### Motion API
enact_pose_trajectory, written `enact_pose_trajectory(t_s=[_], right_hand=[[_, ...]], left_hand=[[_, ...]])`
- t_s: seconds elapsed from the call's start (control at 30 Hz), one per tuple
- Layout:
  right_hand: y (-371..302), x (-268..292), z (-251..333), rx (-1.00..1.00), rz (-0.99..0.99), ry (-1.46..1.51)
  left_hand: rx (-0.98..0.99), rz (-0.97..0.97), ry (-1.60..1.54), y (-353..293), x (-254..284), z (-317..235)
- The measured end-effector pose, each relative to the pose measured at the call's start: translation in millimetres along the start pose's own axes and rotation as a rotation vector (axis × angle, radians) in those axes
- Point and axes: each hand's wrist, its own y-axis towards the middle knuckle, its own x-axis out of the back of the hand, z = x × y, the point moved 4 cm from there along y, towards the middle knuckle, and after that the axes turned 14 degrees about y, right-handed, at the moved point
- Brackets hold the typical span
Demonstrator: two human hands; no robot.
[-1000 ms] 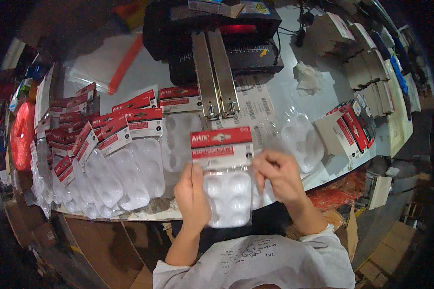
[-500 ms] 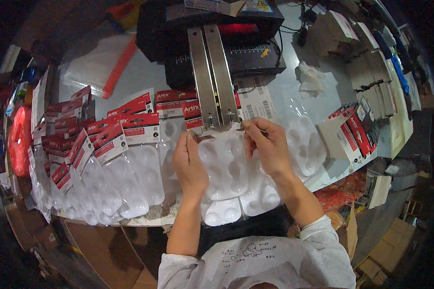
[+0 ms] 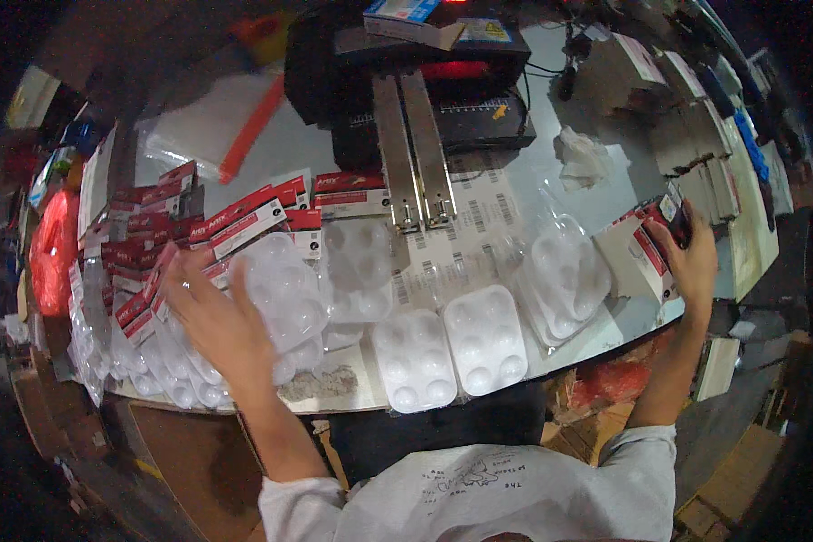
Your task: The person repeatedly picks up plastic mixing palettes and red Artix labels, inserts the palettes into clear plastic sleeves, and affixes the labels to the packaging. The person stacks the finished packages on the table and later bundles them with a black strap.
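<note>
My left hand is over the pile at the left, its thumb and fingers apart and somewhat blurred. Beside its thumb lies a bagged white paint palette with a red and white header card. At the right, my right hand has its fingers closed on the stack of folded header cards; how many cards it grips is hidden. Two white palettes lie side by side at the table's near edge. More bagged palettes are stacked to their right.
A black machine with two long steel bars stands at the back, over sheets of barcode labels. Carded palettes heap up at the left. Grey card stacks line the right side. Clear bags lie at the back left.
Both hands have left the steel bars' tips. The left has moved left to the pile, where a carded palette now lies; the right has gone to the header card stack.
</note>
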Motion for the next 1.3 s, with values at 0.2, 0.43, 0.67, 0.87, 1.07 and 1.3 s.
enact_pose_trajectory(t_s=[0.2, 0.43, 0.67, 0.87, 1.07, 1.3], right_hand=[[4, 7, 12, -0.060, 0.050, 0.248], [-7, 5, 23, 0.140, -0.184, 0.205], [-25, -1, 22, 0.289, -0.082, -0.010], [-34, 3, 40, 0.376, -0.265, 0.048], [-64, 41, 77, 0.510, -0.472, 0.058], [-75, 4, 158, 0.274, 0.070, 0.915]], left_hand=[[-0.280, 0.377, -0.306, -82, 4, -97], [-0.321, 0.414, -0.395, -98, 3, -125], [-0.233, 0.454, -0.565, -97, -7, -143], [0.086, 0.698, -1.170, -104, 0, -126], [0.283, 0.919, -1.570, -91, 19, -107], [0.197, 1.009, -1.583, -100, 44, -114]])
